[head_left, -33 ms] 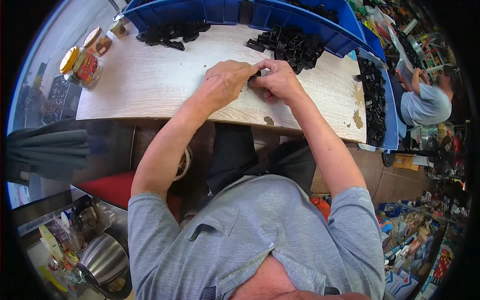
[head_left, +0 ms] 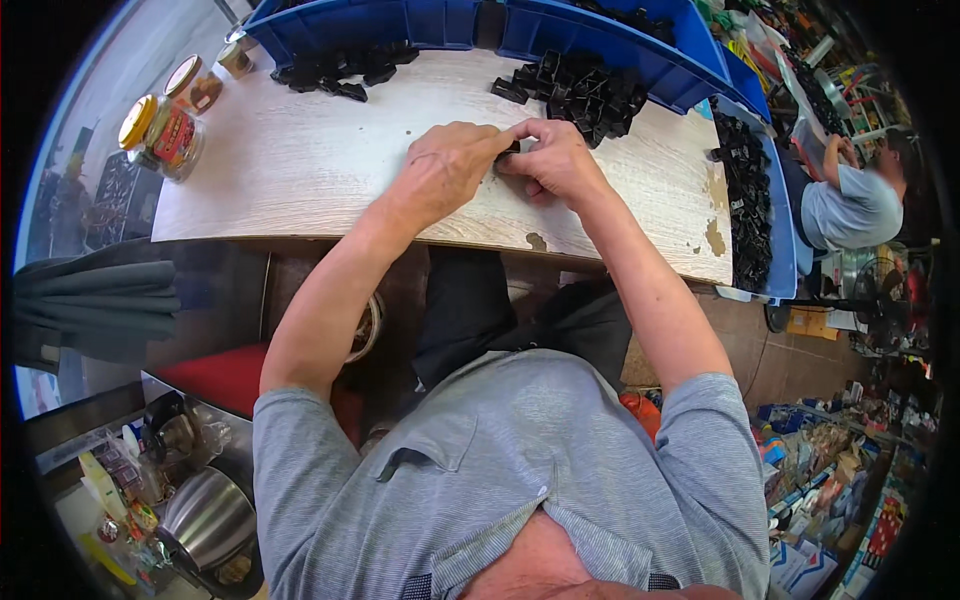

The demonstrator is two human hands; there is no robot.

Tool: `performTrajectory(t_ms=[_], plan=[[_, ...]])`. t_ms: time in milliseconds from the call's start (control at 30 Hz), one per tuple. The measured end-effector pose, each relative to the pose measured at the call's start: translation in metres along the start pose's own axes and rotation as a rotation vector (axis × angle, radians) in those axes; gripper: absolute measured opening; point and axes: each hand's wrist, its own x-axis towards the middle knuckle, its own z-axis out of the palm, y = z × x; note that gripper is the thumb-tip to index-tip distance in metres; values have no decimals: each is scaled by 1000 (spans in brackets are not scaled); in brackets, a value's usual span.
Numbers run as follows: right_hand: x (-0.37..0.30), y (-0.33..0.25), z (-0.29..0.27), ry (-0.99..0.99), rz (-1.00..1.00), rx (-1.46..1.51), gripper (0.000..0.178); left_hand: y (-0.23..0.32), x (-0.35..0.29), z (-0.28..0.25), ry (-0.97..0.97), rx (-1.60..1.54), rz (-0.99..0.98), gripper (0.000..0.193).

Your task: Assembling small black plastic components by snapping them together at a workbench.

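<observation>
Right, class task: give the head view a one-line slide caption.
Both hands, left and right, pinch a small black part over a wooden table, near a pile of black parts.

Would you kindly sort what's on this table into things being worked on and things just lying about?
In use: small black part pinched between left hand and right hand; black parts pile; blue bins.
Lying about: glass jars; metal kettle.

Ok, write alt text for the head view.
A person's left hand and right hand meet over a pale wooden table, pinching a small black plastic part between them. Piles of black parts lie beyond, by blue bins; glass jars stand far left.
</observation>
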Motion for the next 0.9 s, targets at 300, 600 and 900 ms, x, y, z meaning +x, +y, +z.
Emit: performTrajectory(t_ms=[300,600,900], plan=[[1,4,5,-1,-42,-2,27,6,-13,5,70,63,32,42],[-5,4,7,2,-31,52,28,8,-20,9,3,152,-18,41],[-36,21,-23,79,66,182,31,-86,-23,-35,489,493,-173,37]])
